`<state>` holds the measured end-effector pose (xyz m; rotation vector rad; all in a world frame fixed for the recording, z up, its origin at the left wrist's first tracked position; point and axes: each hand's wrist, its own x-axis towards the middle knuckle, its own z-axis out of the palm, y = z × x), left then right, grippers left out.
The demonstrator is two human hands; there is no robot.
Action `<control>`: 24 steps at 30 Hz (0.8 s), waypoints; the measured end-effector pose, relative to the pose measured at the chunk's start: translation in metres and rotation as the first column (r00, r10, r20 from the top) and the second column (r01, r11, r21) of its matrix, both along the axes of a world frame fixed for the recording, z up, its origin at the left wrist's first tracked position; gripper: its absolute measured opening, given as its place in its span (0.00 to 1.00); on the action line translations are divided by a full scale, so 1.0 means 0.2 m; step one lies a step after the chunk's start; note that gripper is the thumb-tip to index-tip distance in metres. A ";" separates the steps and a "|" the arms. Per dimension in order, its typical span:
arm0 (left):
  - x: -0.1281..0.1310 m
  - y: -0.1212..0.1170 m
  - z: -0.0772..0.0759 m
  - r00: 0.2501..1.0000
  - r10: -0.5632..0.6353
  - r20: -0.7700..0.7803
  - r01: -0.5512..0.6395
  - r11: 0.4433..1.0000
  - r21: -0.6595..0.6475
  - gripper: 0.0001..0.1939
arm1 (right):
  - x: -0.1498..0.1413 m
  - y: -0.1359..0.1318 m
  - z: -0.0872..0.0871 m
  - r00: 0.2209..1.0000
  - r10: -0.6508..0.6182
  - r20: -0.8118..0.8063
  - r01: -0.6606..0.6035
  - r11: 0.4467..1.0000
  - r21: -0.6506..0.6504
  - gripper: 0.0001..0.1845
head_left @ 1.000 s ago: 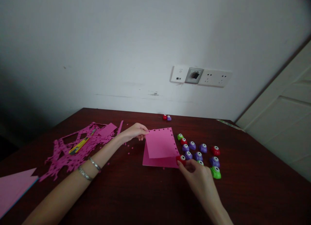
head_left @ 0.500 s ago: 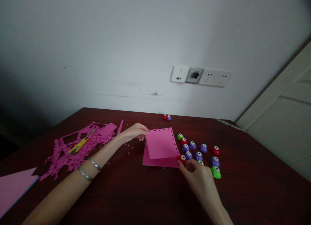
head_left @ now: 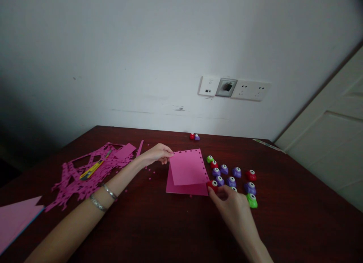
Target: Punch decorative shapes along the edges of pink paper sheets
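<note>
A folded pink card [head_left: 188,168] lies in the middle, its upper leaf lifted a little off the lower one and punched with small holes along the top and right edges. My left hand [head_left: 159,154] pinches the card's upper left corner. Between the fingertips of my right hand [head_left: 231,204] is a red craft punch [head_left: 212,185], set at the card's lower right edge. Whether the punch's jaw is around the paper is hidden. Just beyond that hand stand several purple punches [head_left: 231,181], with a green punch [head_left: 252,200] and a red punch [head_left: 251,175] to their right.
Pink paper scraps [head_left: 104,172] are heaped at left with a yellow utility knife [head_left: 95,170] on top. Pink sheets [head_left: 18,221] lie at the near left. Two small punches [head_left: 194,137] stand near the wall [head_left: 141,66]. A patterned strip [head_left: 269,145] lies far right.
Almost nothing differs. The whole view has shifted very slightly; both hands keep their places on the card and the red punch.
</note>
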<state>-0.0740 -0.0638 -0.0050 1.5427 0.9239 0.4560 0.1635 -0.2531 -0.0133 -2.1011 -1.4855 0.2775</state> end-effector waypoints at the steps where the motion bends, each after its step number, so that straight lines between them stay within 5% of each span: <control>1: 0.00 0.00 0.00 1.000 0.001 0.000 -0.001 1.000 -0.001 0.11 | 0.00 0.00 0.00 1.000 0.004 0.004 -0.004 1.000 0.004 0.16; 24: 0.04 -0.04 0.00 1.000 -0.017 -0.012 0.017 1.000 0.008 0.12 | -0.05 0.00 -0.05 0.995 0.091 0.044 -0.093 0.994 0.052 0.12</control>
